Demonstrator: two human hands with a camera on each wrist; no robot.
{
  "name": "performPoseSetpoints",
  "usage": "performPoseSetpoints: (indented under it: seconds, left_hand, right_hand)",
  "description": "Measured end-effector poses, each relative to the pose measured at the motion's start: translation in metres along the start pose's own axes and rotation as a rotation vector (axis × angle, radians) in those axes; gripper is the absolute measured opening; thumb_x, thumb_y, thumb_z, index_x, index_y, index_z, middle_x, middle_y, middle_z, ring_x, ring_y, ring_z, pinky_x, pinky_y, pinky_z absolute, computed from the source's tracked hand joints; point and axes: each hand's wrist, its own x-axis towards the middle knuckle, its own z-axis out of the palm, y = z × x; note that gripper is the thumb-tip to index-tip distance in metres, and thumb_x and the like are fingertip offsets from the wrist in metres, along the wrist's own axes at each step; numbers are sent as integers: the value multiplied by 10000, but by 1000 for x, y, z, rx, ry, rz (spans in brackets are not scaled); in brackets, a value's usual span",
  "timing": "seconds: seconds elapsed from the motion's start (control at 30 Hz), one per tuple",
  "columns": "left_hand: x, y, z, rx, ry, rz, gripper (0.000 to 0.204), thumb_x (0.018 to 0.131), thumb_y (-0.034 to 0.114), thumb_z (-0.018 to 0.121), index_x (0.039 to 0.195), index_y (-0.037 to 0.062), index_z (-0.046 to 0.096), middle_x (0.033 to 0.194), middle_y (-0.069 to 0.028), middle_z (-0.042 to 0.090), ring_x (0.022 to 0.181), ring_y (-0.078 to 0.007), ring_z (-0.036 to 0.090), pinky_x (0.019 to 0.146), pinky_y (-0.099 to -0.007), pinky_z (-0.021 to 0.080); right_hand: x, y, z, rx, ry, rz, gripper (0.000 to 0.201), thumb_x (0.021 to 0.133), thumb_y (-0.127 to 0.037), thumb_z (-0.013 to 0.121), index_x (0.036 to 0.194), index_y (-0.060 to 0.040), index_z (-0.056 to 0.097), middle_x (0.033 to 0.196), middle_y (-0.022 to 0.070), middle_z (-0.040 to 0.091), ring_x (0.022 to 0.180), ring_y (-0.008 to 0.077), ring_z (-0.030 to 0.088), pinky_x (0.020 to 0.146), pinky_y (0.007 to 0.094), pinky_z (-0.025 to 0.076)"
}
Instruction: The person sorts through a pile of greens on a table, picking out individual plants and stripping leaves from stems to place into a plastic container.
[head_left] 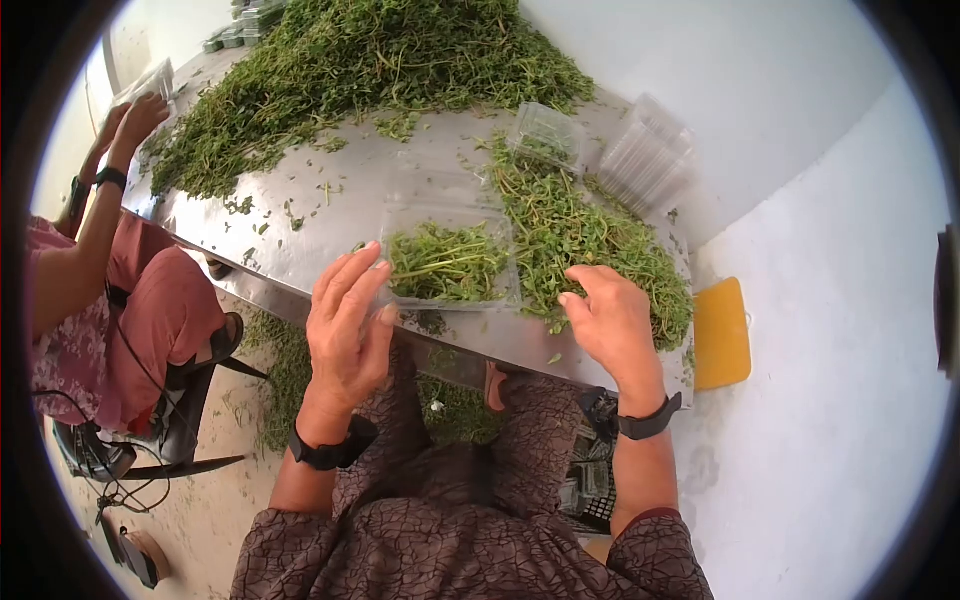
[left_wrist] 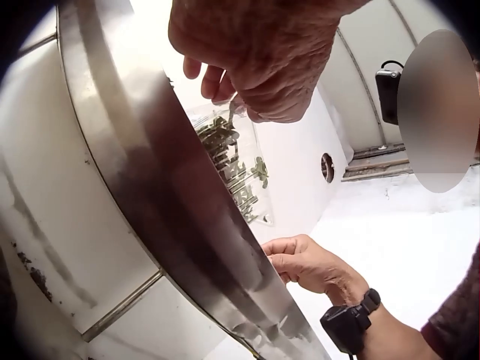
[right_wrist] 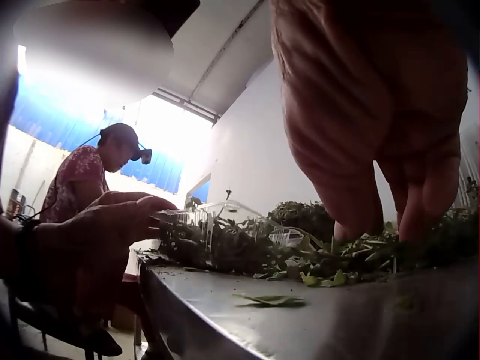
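Note:
A clear plastic clamshell box (head_left: 450, 262), its lid folded back, lies near the table's front edge with green leafy stems (head_left: 445, 255) inside. My left hand (head_left: 345, 325) is at the box's left side, fingers extended and thumb apart, fingertips close to its wall. To the right of the box, my right hand (head_left: 612, 315) is over a smaller heap of loose greens (head_left: 570, 235), thumb and index finger apart. In the right wrist view its fingers (right_wrist: 420, 202) point down to the greens, tips partly hidden among them.
A large mound of greens (head_left: 380, 60) covers the back of the metal table (head_left: 290, 250). Stacked clear containers (head_left: 648, 155) and another clear box (head_left: 547, 135) stand at the right back. A yellow board (head_left: 722, 335) leans at the wall. Another person (head_left: 120, 270) sits at the left.

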Motion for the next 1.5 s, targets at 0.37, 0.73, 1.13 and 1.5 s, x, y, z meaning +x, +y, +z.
performPoseSetpoints:
  seconds: [0.37, 0.73, 1.13, 1.5]
  left_hand:
    - [0, -3, 2, -48, -2, 3, 386, 790, -30, 641, 1176, -11, 637, 1273, -205, 622, 1138, -397, 600, 984, -463, 477]
    - [2, -7, 1, -73, 33, -45, 370, 772, -80, 633, 1136, -15, 650, 1242, -199, 637, 1134, -361, 617, 964, -418, 494]
    - [-2, -5, 1, -140, 7, -109, 354, 854, -68, 575, 1190, 15, 649, 1291, -191, 616, 1201, -334, 612, 987, -394, 505]
    - [2, -3, 0, -159, 22, -97, 354, 780, -89, 658, 1126, -11, 660, 1238, -193, 627, 1057, -338, 647, 871, -376, 532]
  right_hand:
    - [15, 13, 16, -227, 45, -102, 157, 757, -132, 687, 731, 4, 612, 702, 176, 598, 678, 377, 627, 626, 462, 506]
    - [15, 15, -14, 316, 175, 238, 52, 825, -15, 638, 863, 20, 647, 681, 89, 599, 573, 177, 587, 547, 312, 456]
    - [24, -24, -45, 777, 131, 302, 135, 897, -17, 623, 996, 63, 666, 794, 40, 663, 653, 87, 644, 533, 209, 466]
    - [47, -74, -24, 821, 5, 27, 146, 878, 3, 641, 1010, 63, 665, 780, 22, 657, 655, 37, 595, 535, 214, 438]
